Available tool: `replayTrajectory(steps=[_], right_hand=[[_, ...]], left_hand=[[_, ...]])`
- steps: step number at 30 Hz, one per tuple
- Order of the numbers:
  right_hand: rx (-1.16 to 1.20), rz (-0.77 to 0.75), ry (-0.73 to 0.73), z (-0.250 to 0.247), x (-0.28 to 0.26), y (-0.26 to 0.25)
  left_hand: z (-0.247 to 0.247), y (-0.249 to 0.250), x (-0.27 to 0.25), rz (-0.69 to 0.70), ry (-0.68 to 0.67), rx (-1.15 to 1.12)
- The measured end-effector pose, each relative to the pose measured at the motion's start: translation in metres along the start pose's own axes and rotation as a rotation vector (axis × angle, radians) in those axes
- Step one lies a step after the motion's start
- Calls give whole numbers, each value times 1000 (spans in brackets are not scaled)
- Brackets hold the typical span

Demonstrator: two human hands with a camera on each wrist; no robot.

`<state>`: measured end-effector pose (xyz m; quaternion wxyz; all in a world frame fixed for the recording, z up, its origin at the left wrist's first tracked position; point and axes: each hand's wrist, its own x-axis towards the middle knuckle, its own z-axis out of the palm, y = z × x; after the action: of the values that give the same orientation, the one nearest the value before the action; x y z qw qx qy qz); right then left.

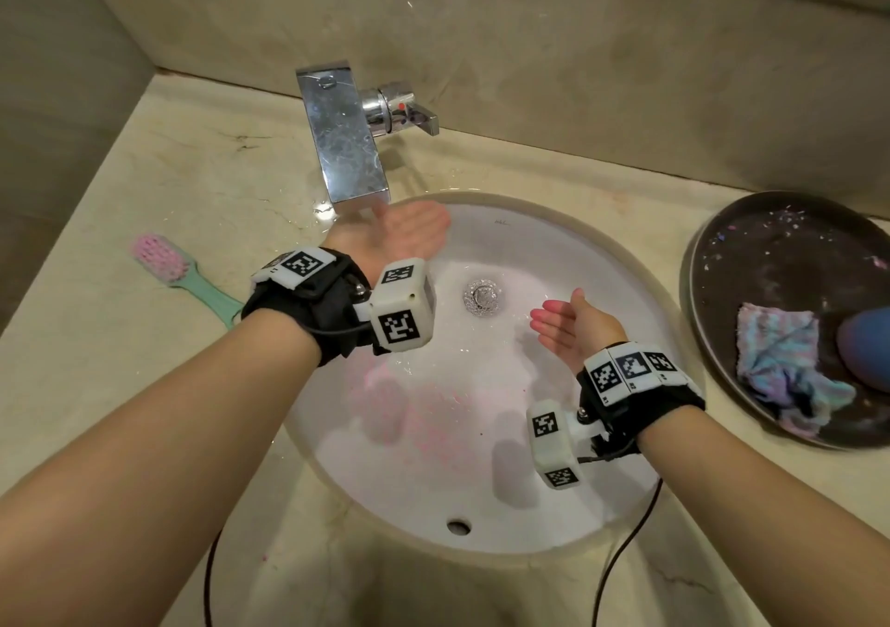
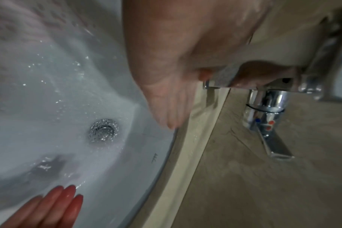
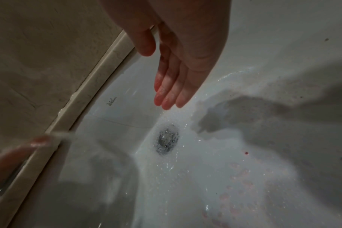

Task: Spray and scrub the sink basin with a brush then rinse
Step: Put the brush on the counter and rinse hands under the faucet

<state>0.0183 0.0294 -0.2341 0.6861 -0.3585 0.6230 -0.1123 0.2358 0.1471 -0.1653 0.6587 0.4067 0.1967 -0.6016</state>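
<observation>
The white sink basin point(image 1: 554, 496) is wet, with pink residue on its near slope and water pooling round the drain point(image 1: 483, 297). My left hand point(image 1: 409, 233) lies palm up and flat just under the chrome faucet spout point(image 1: 346, 144), holding nothing. My right hand point(image 1: 561, 325) hovers over the right side of the basin, fingers straight and together, pink-stained at the tips, empty. In the wrist views both hands point(image 2: 166, 95) point(image 3: 178, 74) show straight fingers above the drain point(image 2: 103, 132) point(image 3: 168, 141). The brush point(image 1: 178, 270), pink bristles on a mint handle, lies on the counter left of the sink.
The faucet lever point(image 1: 414, 115) sticks out to the right of the spout. A dark round tray point(image 1: 713, 289) on the right counter holds a pastel knitted cloth point(image 1: 780, 361) and a blue object point(image 1: 867, 347). A marble wall rises behind the counter.
</observation>
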Motion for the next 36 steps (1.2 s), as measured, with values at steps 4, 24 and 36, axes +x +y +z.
replayTrajectory(steps=[4,24,36], right_hand=[[0,3,-6,1,-1,1],[-90,69,-247,95,-23,-6],[1,108,-349,165,-38,-9]], left_hand=[[0,0,6,54,169,15],[-60,16,-61,44,337,333],[-112,19,-122,244,388,119]])
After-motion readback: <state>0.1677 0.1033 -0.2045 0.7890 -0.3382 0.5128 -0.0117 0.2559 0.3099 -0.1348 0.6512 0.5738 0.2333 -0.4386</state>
